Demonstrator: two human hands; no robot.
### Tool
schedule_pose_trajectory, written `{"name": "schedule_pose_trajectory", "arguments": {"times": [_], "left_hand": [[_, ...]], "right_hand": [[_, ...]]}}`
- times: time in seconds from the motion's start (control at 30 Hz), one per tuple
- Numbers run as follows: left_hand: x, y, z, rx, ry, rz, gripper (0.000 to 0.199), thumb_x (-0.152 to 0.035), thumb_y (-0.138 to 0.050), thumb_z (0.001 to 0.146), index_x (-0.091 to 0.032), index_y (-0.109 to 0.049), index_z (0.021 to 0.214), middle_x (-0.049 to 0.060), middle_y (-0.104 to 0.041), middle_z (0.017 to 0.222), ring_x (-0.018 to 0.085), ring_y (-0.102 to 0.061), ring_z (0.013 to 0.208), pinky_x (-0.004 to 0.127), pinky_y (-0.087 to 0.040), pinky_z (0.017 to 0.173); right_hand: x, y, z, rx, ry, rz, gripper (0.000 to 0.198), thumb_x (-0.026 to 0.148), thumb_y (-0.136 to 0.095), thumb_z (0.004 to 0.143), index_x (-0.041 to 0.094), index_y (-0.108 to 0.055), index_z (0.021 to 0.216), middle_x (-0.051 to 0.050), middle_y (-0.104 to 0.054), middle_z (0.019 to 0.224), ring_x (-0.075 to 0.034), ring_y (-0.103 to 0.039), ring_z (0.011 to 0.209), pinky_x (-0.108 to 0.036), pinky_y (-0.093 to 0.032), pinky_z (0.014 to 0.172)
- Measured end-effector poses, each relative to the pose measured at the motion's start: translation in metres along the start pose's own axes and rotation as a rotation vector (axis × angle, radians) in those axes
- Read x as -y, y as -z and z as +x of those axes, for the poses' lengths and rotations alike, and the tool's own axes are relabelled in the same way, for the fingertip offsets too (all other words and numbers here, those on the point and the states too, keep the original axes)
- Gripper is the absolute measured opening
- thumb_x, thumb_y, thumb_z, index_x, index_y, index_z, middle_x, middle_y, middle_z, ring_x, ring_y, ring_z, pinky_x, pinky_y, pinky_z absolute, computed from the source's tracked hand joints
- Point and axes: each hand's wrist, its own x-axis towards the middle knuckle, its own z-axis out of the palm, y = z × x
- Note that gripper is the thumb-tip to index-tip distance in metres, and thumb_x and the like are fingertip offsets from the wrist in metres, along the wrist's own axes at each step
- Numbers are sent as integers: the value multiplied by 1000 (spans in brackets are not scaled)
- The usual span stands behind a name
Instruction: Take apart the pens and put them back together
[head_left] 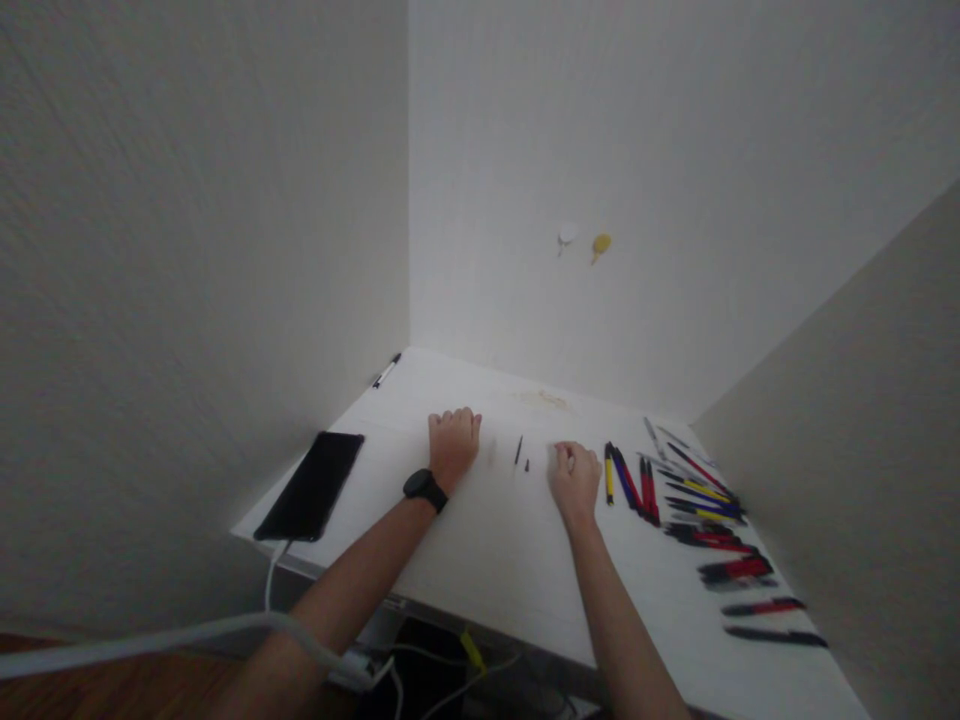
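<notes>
My left hand rests on the white table in a loose fist, a black watch on its wrist. Opposite it my right hand lies with fingers curled in, and nothing shows in them. Between the two hands are a thin dark pen part, a tiny black piece and a faint, see-through, tube-like piece. Neither hand touches these parts. Just right of my right hand lie a yellow and black pen and several red, blue and black pens.
Many pens line the right side of the table. A black tablet or phone with a white cable lies at the left edge. One pen sits in the far left corner. Walls enclose the table; two hooks hang behind.
</notes>
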Motion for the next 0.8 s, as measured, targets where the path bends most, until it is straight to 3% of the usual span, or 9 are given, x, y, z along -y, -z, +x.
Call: {"name": "schedule_pose_trajectory", "arguments": {"times": [0.33,0.63,0.8], "left_hand": [[12,-4,-3,136,205,104,39,-35,-24,97,-13,-56,103,14,-64,89,25,-61,83,33,-37,69],[14,-8,-4,197,156,152,47,-31,-24,97,-13,-65,86,16,-67,86,27,-63,81,35,-40,67],[14,-6,-2,206,132,174,46,-31,-27,96,-13,-68,85,14,-68,84,25,-64,82,33,-41,68]], "right_hand": [[2,5,0,-36,-50,-88,38,34,-31,94,17,-62,81,-7,-61,71,-21,-47,73,-30,-26,71],[3,4,0,-2,-37,-180,46,39,-26,97,18,-58,72,-6,-60,63,-19,-50,66,-30,-25,68],[-1,-1,-1,35,-12,-201,51,40,-21,98,18,-57,70,-6,-65,64,-18,-55,61,-31,-26,69]]}}
